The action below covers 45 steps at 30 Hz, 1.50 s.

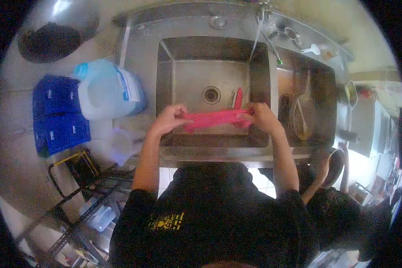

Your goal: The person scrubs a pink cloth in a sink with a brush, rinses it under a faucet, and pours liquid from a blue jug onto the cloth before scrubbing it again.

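Observation:
Both my hands hold a pink rubber glove [212, 118] stretched flat over the steel sink [210, 53]. My left hand [169, 119] grips its left end. My right hand [262, 117] grips the right end, where one glove finger sticks up. The sink's drain [211, 94] lies just beyond the glove, and the faucet [265, 35] hangs over the basin's right side.
A large translucent jug with a blue cap [107, 89] stands left of the sink, next to blue boxes [58, 114]. A second basin [306, 98] on the right holds dishes. Another person [339, 214] stands at my right. A wire rack [76, 196] is at lower left.

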### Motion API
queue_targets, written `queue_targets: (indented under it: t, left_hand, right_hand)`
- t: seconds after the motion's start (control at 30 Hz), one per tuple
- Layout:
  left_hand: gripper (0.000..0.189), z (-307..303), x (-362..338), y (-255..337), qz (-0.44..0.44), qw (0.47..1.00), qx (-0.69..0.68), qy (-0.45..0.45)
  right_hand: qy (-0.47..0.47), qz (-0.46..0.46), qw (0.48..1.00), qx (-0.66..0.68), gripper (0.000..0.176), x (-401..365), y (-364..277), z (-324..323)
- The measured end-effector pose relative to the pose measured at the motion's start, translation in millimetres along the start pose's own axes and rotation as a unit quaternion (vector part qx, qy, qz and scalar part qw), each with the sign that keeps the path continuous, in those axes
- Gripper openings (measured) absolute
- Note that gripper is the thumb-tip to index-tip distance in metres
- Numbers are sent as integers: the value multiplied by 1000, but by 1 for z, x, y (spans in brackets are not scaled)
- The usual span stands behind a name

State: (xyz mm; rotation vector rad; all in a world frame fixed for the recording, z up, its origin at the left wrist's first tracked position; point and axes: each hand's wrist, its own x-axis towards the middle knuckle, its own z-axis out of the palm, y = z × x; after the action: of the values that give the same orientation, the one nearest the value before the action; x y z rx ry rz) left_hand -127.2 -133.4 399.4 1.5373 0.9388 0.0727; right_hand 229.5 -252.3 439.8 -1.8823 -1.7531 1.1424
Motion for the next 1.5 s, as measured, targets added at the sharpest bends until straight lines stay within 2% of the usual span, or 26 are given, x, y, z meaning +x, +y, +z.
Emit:
queue_targets:
  t: [0.13, 0.3, 0.4, 0.43, 0.47, 0.53, 0.57, 0.6, 0.63, 0.67, 0.7, 0.73, 0.77, 0.8, 0.87, 0.93, 0.97, 1.03, 1.1, 1.17, 1.2, 1.23, 1.3, 1.37, 1.4, 1.5]
  left_hand:
    - [37, -13, 62, -21, -88, 988, -104, 71]
    - [41, -44, 141, -37, -13, 979, -129, 158]
    - [36, -60, 166, -72, -10, 984, -71, 166]
    - [34, -63, 175, -95, -5, 986, -43, 160]
    - [31, -57, 181, -121, 52, 975, 40, 211]
    - [31, -37, 191, -144, -105, 977, 55, 174]
    - [32, -28, 192, -156, -183, 969, 63, 154]
    - [33, -15, 196, -193, -111, 979, 101, 137]
    - [34, 0, 196, -231, -39, 983, 138, 119]
    - [36, 15, 187, -245, -48, 968, 229, 92]
    - [35, 26, 189, -256, -84, 974, 203, 50]
    - [34, 38, 192, -268, -122, 976, 179, 10]
    - [32, 43, 200, -282, -186, 981, 36, -42]
    - [29, 48, 202, -293, -248, 958, -109, -94]
    - [43, 57, 192, -256, -119, 987, 105, 0]
    - [58, 69, 198, -251, -26, 961, 265, 67]
    - [66, 76, 212, -267, -2, 944, 317, 94]
    - [85, 76, 230, -276, 39, 918, 379, 110]
    - [106, 60, 237, -243, 68, 910, 399, 91]
    - [123, 48, 232, -223, 0, 874, 486, 6]
    - [131, 47, 227, -220, -36, 849, 526, -37]
    - [132, 52, 223, -232, -24, 831, 555, -16]
    - [134, 59, 212, -248, 4, 790, 613, 25]
    - [134, 51, 215, -208, -41, 842, 538, -17]
    - [133, 48, 215, -192, -63, 864, 498, -36]
    - [131, 47, 223, -232, 4, 871, 486, 67]
  right_hand:
    - [11, -10, 998, 65, 36, 65, 59, 19]
    - [68, 43, 992, 100, 31, 127, 37, -5]
    - [92, -27, 995, 20, 22, 146, 49, 9]
    - [97, -25, 994, -40, 20, 156, 81, 35]
    - [100, -21, 990, -98, 20, 164, 136, 83]
    - [29, 19, 979, -199, 25, 159, 97, 79]
    - [26, 1, 983, -179, 26, 156, 129, 113]
    - [23, -17, 987, -161, 28, 157, 170, 157]
    - [-37, 5, 993, -115, 30, 156, 182, 180]
    - [-95, 27, 993, -69, 33, 153, 186, 199]
    - [-9, 114, 993, 10, 38, 136, 178, 224]
    - [22, 171, 982, 79, 42, 137, 172, 233]
    - [61, 223, 962, 148, 46, 138, 164, 240]
    - [43, 249, 945, 208, 49, 148, 153, 228]
    - [7, 300, 896, 327, 55, 175, 129, 194]
    - [11, 194, 980, 30, 60, 209, 170, 222]
    - [27, 25, 944, -328, 63, 227, 209, 251]
    - [28, 57, 941, -331, 68, 243, 201, 230]
    - [20, 63, 918, -391, 73, 252, 206, 227]
    - [1, 40, 864, -502, 78, 248, 232, 237]
    - [-22, 31, 871, -490, 78, 243, 232, 229]
    - [-42, 25, 878, -476, 78, 237, 226, 215]
    - [0, -14, 893, -450, 81, 230, 227, 211]
    - [129, -83, 891, -427, 86, 233, 249, 225]
    - [106, -50, 889, -443, 85, 231, 247, 226]
    - [74, 32, 859, -505, 79, 236, 233, 221]
